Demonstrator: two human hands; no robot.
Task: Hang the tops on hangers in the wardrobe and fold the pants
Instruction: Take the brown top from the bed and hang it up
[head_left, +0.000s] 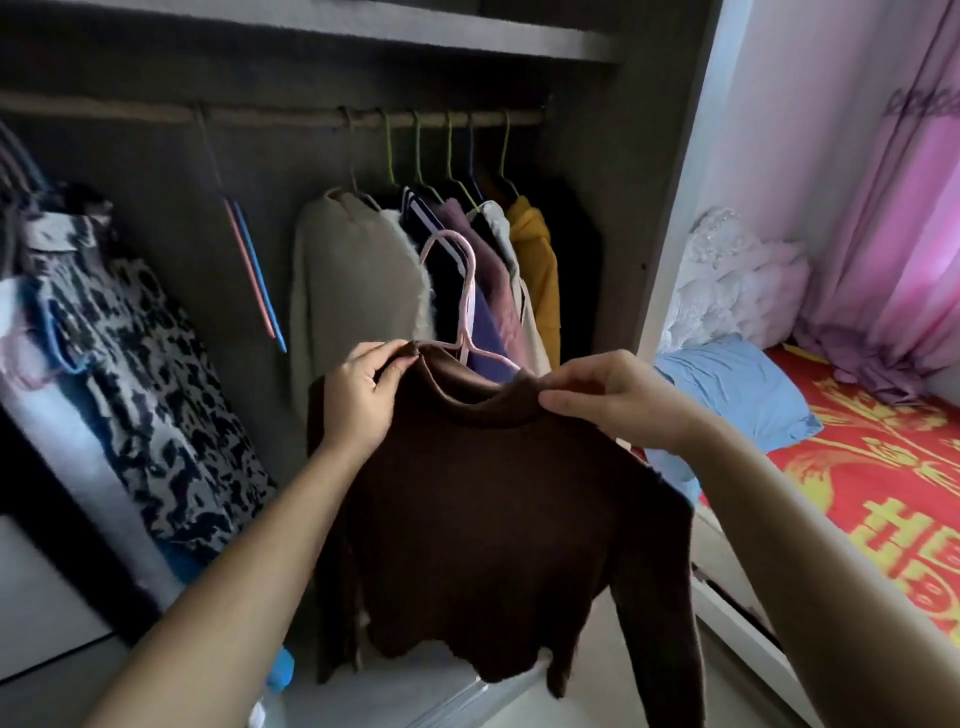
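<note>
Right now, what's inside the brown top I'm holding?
A pink hanger: its hook and part of its shoulders show above the collar of the brown top. The rest is covered by fabric. Left hand and right hand pinch the collar.

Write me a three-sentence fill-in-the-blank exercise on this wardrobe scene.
1. The left hand and right hand pinch the collar of a ____ top.
2. The hanger in its neck is ____.
3. The pillow on the bed is ____.

Missing words: brown; pink; blue.

Bare forearms (234, 571), left hand (363, 397), right hand (623, 400)
</note>
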